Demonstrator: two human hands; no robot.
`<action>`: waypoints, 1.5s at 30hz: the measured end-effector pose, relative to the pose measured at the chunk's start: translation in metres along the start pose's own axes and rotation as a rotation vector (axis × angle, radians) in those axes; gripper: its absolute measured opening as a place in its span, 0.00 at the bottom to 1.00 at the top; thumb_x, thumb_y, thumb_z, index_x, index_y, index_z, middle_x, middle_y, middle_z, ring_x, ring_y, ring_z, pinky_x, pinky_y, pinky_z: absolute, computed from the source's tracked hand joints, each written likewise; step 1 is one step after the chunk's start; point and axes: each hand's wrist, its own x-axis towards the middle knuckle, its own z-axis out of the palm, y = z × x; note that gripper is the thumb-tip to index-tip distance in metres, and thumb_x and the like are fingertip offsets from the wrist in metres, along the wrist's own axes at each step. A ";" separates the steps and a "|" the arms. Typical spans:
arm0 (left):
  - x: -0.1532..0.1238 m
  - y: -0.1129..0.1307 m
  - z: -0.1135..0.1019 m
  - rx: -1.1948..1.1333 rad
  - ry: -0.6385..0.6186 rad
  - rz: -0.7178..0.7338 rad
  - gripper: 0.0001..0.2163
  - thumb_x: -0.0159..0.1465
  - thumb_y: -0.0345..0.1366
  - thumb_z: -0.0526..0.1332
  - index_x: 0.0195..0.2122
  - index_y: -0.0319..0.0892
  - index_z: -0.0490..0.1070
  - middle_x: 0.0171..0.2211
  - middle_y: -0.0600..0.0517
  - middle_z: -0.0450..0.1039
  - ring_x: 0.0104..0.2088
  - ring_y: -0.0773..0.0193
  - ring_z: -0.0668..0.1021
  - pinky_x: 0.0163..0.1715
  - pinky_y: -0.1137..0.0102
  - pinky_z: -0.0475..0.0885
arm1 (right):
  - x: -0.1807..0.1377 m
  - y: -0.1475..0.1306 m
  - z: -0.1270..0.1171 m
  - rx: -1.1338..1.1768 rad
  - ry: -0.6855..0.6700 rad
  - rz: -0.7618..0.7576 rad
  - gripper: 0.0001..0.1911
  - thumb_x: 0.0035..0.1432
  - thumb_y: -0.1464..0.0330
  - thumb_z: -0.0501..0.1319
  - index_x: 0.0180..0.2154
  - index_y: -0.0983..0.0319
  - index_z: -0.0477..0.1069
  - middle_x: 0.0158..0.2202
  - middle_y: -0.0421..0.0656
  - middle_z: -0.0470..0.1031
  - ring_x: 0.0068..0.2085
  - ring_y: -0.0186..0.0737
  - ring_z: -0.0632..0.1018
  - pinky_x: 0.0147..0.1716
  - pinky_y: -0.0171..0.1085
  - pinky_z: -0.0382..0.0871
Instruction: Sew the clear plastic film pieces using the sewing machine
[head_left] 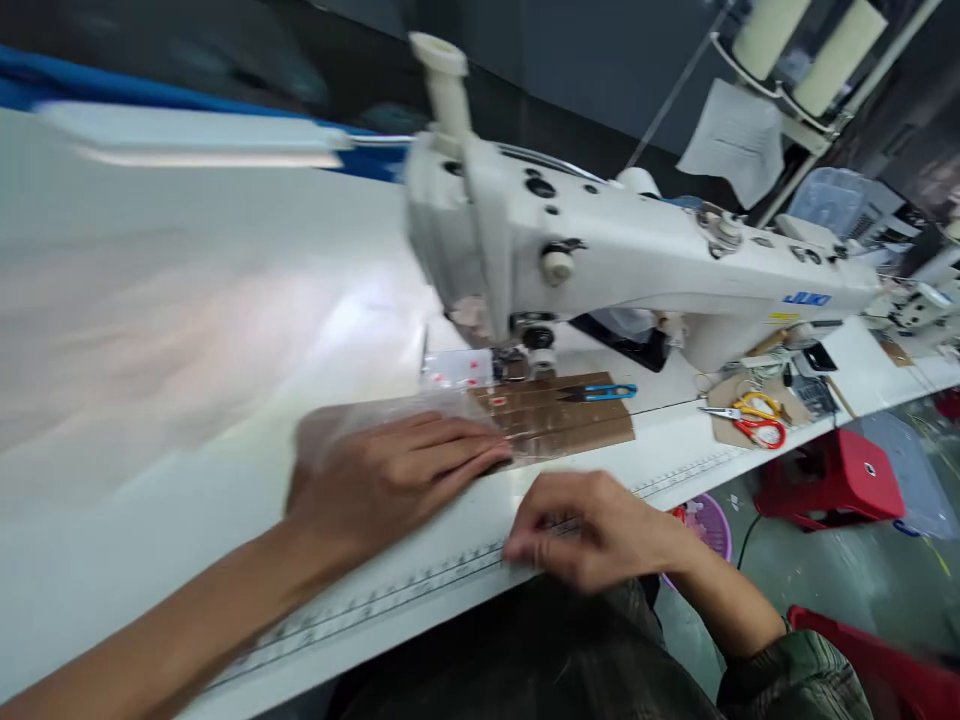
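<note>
My left hand (397,470) lies flat on a piece of thin, sheer fabric (427,405), fingers stretched toward the needle area of a white sewing machine (637,250). Under the fabric's right end is a brown taped plate (577,425) on the machine bed. Blue-handled thread snips (600,392) rest on that plate. My right hand (589,530) is curled and slightly blurred above the printed ruler (465,570) at the table's front edge. Its thumb and fingers come together in a pinch; whatever is between the tips, if anything, is too small to make out.
Yellow-handled and red-handled scissors (757,420) lie to the right on the white table (360,610). A white lamp-like bar (210,135) extends left of the machine head. Thread cones (840,55) stand behind. On the floor are a red stool (832,480) and a purple basket (712,525).
</note>
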 end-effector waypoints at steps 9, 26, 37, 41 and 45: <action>0.010 0.020 -0.008 0.048 0.000 -0.036 0.19 0.67 0.50 0.58 0.22 0.49 0.73 0.29 0.59 0.79 0.26 0.63 0.80 0.22 0.68 0.71 | -0.065 0.039 -0.056 -0.658 0.560 0.326 0.11 0.63 0.62 0.59 0.38 0.62 0.75 0.40 0.50 0.78 0.43 0.47 0.77 0.45 0.44 0.71; 0.003 0.020 -0.014 0.224 -0.148 -0.281 0.26 0.72 0.50 0.49 0.22 0.43 0.71 0.25 0.50 0.74 0.23 0.63 0.74 0.19 0.71 0.61 | -0.062 0.044 -0.075 -0.200 1.095 0.295 0.15 0.62 0.55 0.55 0.28 0.57 0.63 0.21 0.35 0.62 0.23 0.35 0.64 0.24 0.35 0.60; 0.012 0.036 -0.037 -0.674 -0.200 -0.550 0.23 0.67 0.43 0.62 0.60 0.41 0.62 0.48 0.43 0.77 0.42 0.62 0.80 0.39 0.68 0.77 | 0.013 0.019 -0.012 0.426 0.391 0.373 0.27 0.55 0.41 0.58 0.26 0.58 0.61 0.20 0.34 0.59 0.21 0.31 0.59 0.18 0.31 0.57; 0.013 0.047 -0.022 -0.965 -0.254 -0.632 0.25 0.64 0.37 0.66 0.60 0.38 0.62 0.39 0.47 0.78 0.35 0.65 0.80 0.33 0.72 0.76 | 0.022 0.011 0.001 0.555 0.134 0.356 0.25 0.53 0.43 0.62 0.31 0.58 0.65 0.24 0.36 0.68 0.24 0.33 0.67 0.23 0.31 0.65; 0.016 0.049 -0.022 -0.769 -0.190 -0.627 0.09 0.60 0.39 0.68 0.36 0.39 0.75 0.29 0.54 0.73 0.29 0.69 0.75 0.28 0.75 0.71 | 0.020 0.012 0.005 0.440 0.128 0.290 0.23 0.50 0.47 0.68 0.33 0.59 0.69 0.29 0.39 0.74 0.27 0.34 0.71 0.24 0.31 0.67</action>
